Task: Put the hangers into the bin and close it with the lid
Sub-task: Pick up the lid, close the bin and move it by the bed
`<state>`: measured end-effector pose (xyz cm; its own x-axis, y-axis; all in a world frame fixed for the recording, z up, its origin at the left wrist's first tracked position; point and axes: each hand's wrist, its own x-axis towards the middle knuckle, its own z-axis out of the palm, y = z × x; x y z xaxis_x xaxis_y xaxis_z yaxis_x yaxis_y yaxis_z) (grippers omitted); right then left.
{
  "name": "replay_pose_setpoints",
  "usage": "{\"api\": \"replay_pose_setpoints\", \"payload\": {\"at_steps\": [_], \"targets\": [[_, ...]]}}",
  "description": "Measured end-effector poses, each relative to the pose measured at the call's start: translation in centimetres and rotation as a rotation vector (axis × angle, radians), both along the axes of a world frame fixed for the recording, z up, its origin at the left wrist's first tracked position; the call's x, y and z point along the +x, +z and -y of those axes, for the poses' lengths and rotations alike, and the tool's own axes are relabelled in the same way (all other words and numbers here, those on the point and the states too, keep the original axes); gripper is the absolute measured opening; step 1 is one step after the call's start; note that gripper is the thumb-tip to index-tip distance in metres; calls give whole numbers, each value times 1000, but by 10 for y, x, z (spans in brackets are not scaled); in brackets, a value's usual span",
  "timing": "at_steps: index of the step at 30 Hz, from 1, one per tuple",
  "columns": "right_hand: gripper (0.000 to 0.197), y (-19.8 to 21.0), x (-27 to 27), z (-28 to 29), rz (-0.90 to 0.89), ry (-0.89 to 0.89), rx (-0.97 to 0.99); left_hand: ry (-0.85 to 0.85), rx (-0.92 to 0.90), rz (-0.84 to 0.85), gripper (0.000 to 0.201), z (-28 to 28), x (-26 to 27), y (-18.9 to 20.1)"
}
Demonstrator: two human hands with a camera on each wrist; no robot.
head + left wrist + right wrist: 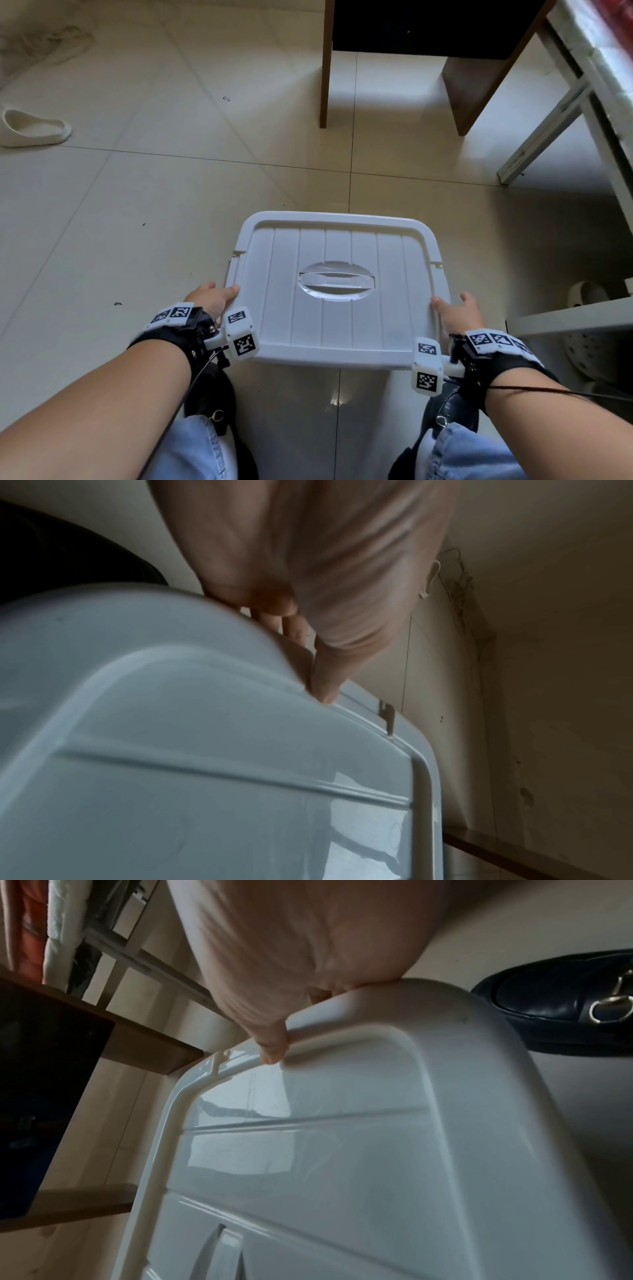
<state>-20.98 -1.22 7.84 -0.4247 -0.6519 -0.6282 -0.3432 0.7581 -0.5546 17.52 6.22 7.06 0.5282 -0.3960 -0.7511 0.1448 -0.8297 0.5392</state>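
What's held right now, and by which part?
The lid, by its two side edges near the front corners: left hand grips the left rim, right hand the right rim, thumbs on top. Its centre handle is untouched.

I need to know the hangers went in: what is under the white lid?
Under the lid only a strip of the white bin shows. The left hand and right hand grip the lid's edges. The inside is covered; no hangers are visible.

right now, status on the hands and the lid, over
Left hand and right hand each grip a side edge of the lid. Lid over the bin, seating unclear. Hangers out of sight. Nothing in the way.
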Motion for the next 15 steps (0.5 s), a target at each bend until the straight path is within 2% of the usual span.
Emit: {"api": "replay_pose_setpoints", "payload": {"at_steps": [3, 5, 6, 9, 15], "targets": [[71, -3, -2, 1, -7, 3, 16, 29, -28, -21, 74, 1, 3, -8], [65, -2, -1, 0, -9, 11, 13, 44, -80, -40, 40, 1, -2, -4], [57, -2, 0, 0, -14, 28, 9, 53, -98, -44, 34, 1, -5, -1], [40, -3, 1, -1, -11, 40, -9, 41, -115, -54, 40, 0, -9, 3], [47, -9, 1, -1, 41, -60, -72, 110, -149, -71, 44, -1, -8, 1]]}}
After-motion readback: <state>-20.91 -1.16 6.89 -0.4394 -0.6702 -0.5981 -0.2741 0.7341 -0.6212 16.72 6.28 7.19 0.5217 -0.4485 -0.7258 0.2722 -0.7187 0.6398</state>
